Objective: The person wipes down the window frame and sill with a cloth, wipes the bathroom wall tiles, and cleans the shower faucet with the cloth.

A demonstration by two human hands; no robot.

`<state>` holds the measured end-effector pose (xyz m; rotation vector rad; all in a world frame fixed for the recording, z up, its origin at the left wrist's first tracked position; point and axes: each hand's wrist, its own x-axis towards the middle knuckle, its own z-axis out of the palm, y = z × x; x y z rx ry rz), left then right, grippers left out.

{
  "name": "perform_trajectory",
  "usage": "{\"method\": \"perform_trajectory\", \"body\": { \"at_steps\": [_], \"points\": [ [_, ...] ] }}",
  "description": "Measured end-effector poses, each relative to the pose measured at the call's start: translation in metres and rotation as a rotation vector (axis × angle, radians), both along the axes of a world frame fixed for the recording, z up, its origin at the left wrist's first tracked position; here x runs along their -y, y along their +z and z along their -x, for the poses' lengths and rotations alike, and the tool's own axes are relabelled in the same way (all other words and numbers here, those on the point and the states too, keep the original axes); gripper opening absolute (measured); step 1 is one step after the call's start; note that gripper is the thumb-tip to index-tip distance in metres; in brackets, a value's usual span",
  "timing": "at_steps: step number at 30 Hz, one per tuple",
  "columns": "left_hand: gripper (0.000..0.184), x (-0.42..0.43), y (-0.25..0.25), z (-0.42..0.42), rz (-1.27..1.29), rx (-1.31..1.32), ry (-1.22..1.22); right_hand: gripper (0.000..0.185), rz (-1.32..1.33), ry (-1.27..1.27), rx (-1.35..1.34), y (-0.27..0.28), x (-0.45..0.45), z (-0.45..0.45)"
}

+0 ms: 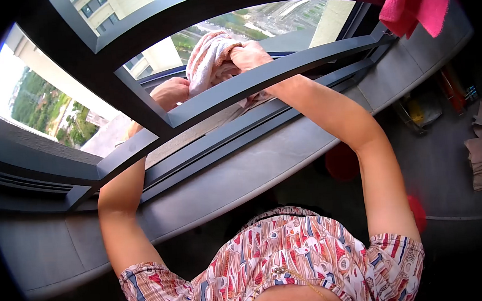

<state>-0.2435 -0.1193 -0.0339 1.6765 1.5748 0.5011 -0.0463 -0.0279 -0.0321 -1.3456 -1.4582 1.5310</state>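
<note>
Both my arms reach through the grey window frame (232, 90) toward the outer side. A bunched pink and white cloth (208, 61) is between my hands, in front of the glass. My right hand (249, 56) grips the cloth's right side, its fingers wrapped into the folds. My left hand (171, 93) pinches the lower left edge of the same cloth, with the fingers pressed together. Part of the cloth hangs down behind the frame bar, which hides some of it.
A bright pink cloth (414, 4) hangs over the frame at the upper right. The grey tiled sill (242, 167) curves below the window. A red object (342, 162), a yellow item (417, 112) and a beige cloth (479, 158) are lower down. Buildings and greenery show outside.
</note>
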Motion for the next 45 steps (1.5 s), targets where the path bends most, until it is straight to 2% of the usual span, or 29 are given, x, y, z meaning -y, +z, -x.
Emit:
{"method": "perform_trajectory", "body": {
  "at_steps": [3, 5, 7, 9, 11, 12, 14, 15, 17, 19, 20, 21, 23, 24, 28, 31, 33, 35, 36, 38, 39, 41, 42, 43, 45],
  "points": [
    [0.041, 0.002, 0.002, -0.002, -0.020, 0.146, 0.055, 0.023, -0.014, 0.198, -0.373, -0.013, 0.004, 0.039],
    [0.041, 0.001, 0.007, 0.000, -0.035, 0.237, 0.097, 0.023, 0.029, 0.264, -0.499, 0.004, 0.015, 0.039],
    [0.041, -0.002, 0.011, 0.002, -0.049, 0.299, 0.118, 0.024, 0.026, 0.325, -0.498, 0.019, 0.022, 0.030],
    [0.042, -0.003, 0.021, 0.000, -0.061, 0.344, 0.129, 0.029, -0.094, 0.453, -0.307, 0.005, -0.001, 0.023],
    [0.042, -0.009, 0.031, -0.002, -0.071, 0.385, 0.128, 0.038, -0.376, 0.500, 0.046, 0.019, 0.003, 0.015],
    [0.042, -0.012, 0.031, 0.001, -0.083, 0.405, 0.122, 0.038, -0.381, 0.509, 0.045, 0.019, 0.004, 0.018],
    [0.043, -0.016, 0.039, 0.004, -0.103, 0.433, 0.122, 0.047, -0.641, 0.455, 0.071, 0.019, 0.011, 0.021],
    [0.043, -0.016, 0.042, 0.006, -0.106, 0.445, 0.128, 0.060, -0.798, 0.441, 0.097, 0.012, 0.004, 0.029],
    [0.043, -0.013, 0.044, 0.010, -0.103, 0.460, 0.149, 0.065, -1.388, 0.438, -0.010, 0.014, 0.003, 0.042],
    [0.044, -0.006, 0.046, 0.008, -0.086, 0.469, 0.173, 0.059, -1.797, 0.595, 0.059, 0.025, -0.007, 0.052],
    [0.044, -0.002, 0.042, 0.009, -0.077, 0.473, 0.181, 0.049, -1.837, 0.564, 0.176, 0.025, -0.007, 0.055],
    [0.044, 0.006, 0.036, 0.010, -0.068, 0.475, 0.190, 0.049, -1.833, 0.562, 0.181, 0.027, -0.011, 0.052],
    [0.045, 0.015, 0.031, 0.008, -0.047, 0.478, 0.198, 0.042, -1.998, 0.586, 0.394, 0.032, -0.017, 0.044],
    [0.045, 0.017, 0.030, 0.008, -0.038, 0.481, 0.193, 0.040, -1.922, 0.698, 0.471, 0.034, -0.020, 0.036],
    [0.046, 0.016, 0.022, 0.000, -0.016, 0.483, 0.150, 0.040, -1.684, 0.643, 0.429, 0.024, -0.026, -0.020],
    [0.047, 0.026, 0.021, 0.002, -0.031, 0.513, 0.021, 0.036, -0.839, 0.627, -0.127, -0.003, -0.063, -0.076],
    [0.053, 0.050, 0.022, -0.004, -0.141, 0.500, -0.117, 0.034, -0.264, 0.549, -0.477, -0.016, -0.075, -0.106],
    [0.055, 0.054, -0.036, 0.004, -0.184, 0.338, 0.044, 0.033, -0.180, 0.469, -0.472, -0.001, -0.042, -0.129],
    [0.055, 0.067, -0.020, -0.015, -0.195, 0.218, 0.054, 0.033, -0.190, 0.455, -0.468, 0.001, -0.028, -0.136],
    [0.051, 0.095, 0.017, -0.047, -0.257, -0.032, 0.033, 0.032, -0.274, 0.081, -0.559, 0.007, -0.009, -0.146],
    [0.045, 0.098, 0.015, -0.051, -0.388, -0.137, -0.028, 0.032, -0.283, 0.066, -0.556, 0.005, -0.005, -0.154],
    [0.045, 0.101, 0.000, -0.059, -0.320, -0.415, 0.022, 0.026, -0.541, 0.096, -0.200, 0.005, 0.004, -0.171],
    [0.044, 0.102, -0.008, -0.062, -0.441, -0.440, 0.058, 0.030, -0.755, 0.029, 0.094, 0.010, 0.016, -0.176],
    [0.044, 0.103, -0.009, -0.065, -0.462, -0.485, 0.074, 0.030, -0.766, 0.013, 0.099, 0.005, 0.023, -0.176],
    [0.045, 0.103, -0.016, -0.064, -0.545, -0.542, 0.093, 0.036, -1.129, 0.218, 0.047, -0.009, 0.033, -0.169]
  ]
}}
